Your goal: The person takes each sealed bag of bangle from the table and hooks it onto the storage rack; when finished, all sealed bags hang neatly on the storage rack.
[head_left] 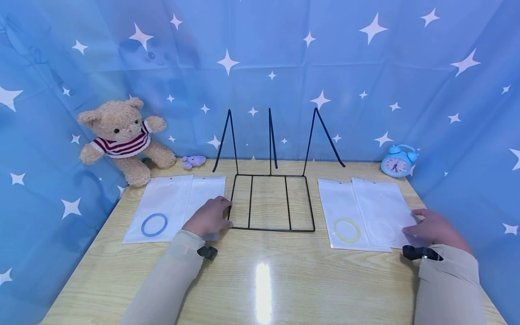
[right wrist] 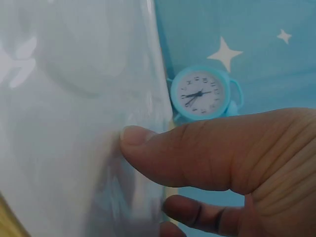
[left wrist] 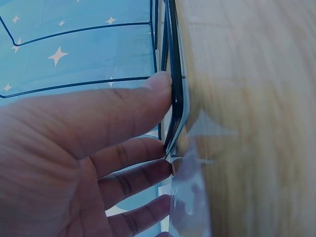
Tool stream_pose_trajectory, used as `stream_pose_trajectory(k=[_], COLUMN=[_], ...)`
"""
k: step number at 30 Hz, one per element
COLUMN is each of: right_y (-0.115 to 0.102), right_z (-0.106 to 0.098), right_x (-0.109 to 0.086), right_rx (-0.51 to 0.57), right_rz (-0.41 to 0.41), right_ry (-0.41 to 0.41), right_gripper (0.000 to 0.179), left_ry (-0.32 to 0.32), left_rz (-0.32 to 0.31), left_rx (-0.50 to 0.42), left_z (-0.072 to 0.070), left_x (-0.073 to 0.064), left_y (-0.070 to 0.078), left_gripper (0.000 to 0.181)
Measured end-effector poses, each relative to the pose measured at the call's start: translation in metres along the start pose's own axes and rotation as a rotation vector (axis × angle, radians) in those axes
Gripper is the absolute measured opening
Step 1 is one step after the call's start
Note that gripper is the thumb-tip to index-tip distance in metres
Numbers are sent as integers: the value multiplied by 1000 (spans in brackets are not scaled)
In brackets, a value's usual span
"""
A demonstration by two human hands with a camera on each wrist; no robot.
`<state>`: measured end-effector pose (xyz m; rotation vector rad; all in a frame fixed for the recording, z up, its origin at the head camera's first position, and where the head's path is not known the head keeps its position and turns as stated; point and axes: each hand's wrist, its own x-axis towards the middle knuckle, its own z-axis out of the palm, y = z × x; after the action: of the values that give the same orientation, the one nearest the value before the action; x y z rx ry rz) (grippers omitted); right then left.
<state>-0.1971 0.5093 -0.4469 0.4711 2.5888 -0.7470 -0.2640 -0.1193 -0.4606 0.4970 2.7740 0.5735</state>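
My left hand (head_left: 209, 216) is at the left front corner of a black wire rack (head_left: 268, 229) with three upright prongs. In the left wrist view, the thumb tip is against the wire (left wrist: 174, 94), with loosely extended fingers beside it. My right hand (head_left: 434, 229) rests at the right edge of a clear-fronted white bag (head_left: 375, 198). Its thumb (right wrist: 143, 140) lies over that edge, the other fingers beside it and partly hidden. A pale ring (head_left: 383, 230) shows on this bag. Beside it, another bag (head_left: 337, 198) bears a yellow ring (head_left: 346, 230).
To the left lie two more white bags (head_left: 170, 194), one with a blue ring (head_left: 154, 225), the other partly under my left hand. A teddy bear (head_left: 122, 131), a small purple toy (head_left: 193, 161) and a blue alarm clock (head_left: 396, 165) stand along the back before a starry curtain (head_left: 260, 54).
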Motion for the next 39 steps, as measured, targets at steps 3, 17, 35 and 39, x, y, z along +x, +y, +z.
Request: stream_pose_trajectory(k=[3, 17, 35, 39], right_y=[0, -2, -1, 1], right_z=[2, 2, 5, 6], right_x=[3, 0, 0, 1], right_rx=[13, 53, 112, 132], right_rz=[2, -121, -175, -155], right_ry=[-3, 35, 52, 64], right_gripper=[108, 95, 68, 68], left_ry=[1, -6, 5, 4], left_rz=[1, -13, -14, -21], left_rx=[-2, -21, -36, -39], left_z=[0, 0, 2, 2], left_x=[0, -2, 0, 1], left_y=[0, 0, -2, -3], left_gripper=[70, 70, 69, 70])
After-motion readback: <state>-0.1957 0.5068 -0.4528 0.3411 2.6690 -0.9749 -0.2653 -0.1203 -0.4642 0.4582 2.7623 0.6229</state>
